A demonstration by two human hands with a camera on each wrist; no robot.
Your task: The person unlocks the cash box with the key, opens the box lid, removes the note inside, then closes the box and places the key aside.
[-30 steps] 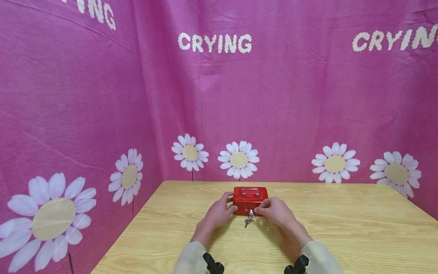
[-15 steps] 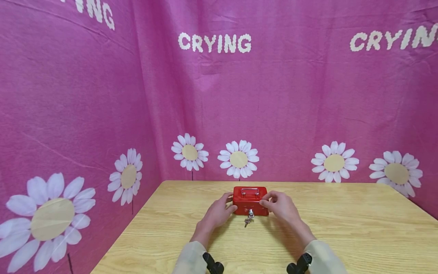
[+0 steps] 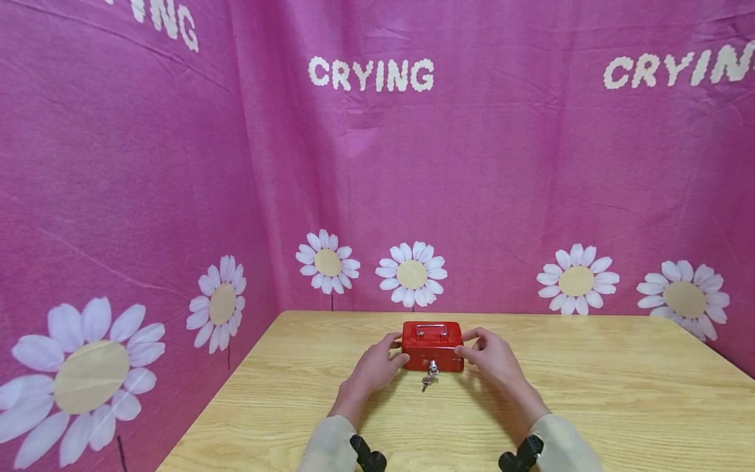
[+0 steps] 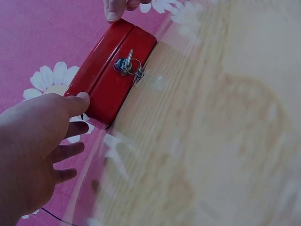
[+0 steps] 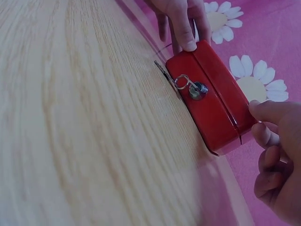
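A small red metal cash box [image 3: 433, 362] with a silver carry handle [image 3: 432, 331] stands near the table's far edge, its lid down. A key sits in the lock [image 5: 198, 90] on its front, and a ring with a second key [image 3: 426, 383] hangs from it. My left hand [image 3: 375, 367] holds the box's left end, thumb on the front corner and fingers along the side. At the right end, my right hand [image 3: 492, 358] pinches the lid's corner; its thumb [image 5: 268, 111] lies on the lid and the index finger bends just below.
The box stands on a light wood-grain table [image 3: 590, 393]. Behind and to the left hangs a magenta cloth [image 3: 489, 183] with white daisies and lettering. Black camera mounts [image 3: 368, 454] show at both wrists.
My right hand has moved from the front by the lock, up and rightward to the box's right end. The left hand and the box have stayed in place.
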